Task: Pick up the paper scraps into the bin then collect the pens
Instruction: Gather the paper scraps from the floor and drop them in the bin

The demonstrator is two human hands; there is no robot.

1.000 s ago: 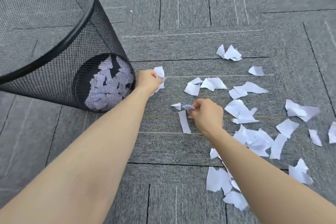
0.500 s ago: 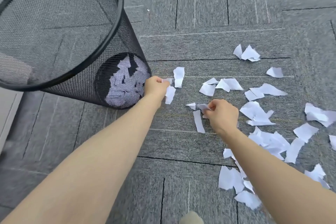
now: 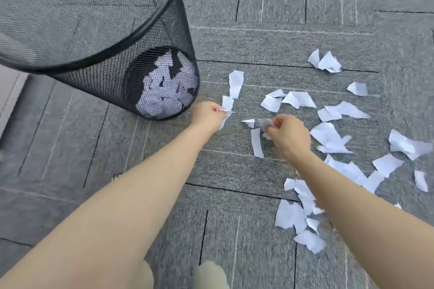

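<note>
Left fingers (image 3: 215, 108): pinch a paper strip (image 3: 227, 106)
Right fingers (image 3: 274, 125): curled around a crumpled scrap (image 3: 265, 123)
Bin (image 3: 112, 73): just left of the left hand (image 3: 206, 115)

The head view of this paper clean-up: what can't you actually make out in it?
- Pens: none shows anywhere in the head view.
- Black mesh bin: rim cut off by the top and left edges; scraps inside show only dimly through the mesh.
- Left hand: grip on a paper scrap, fingertips hidden behind the hand.
- Right hand: how many scraps it pinches is unclear.
- Scraps under the right forearm: partly covered.
</note>
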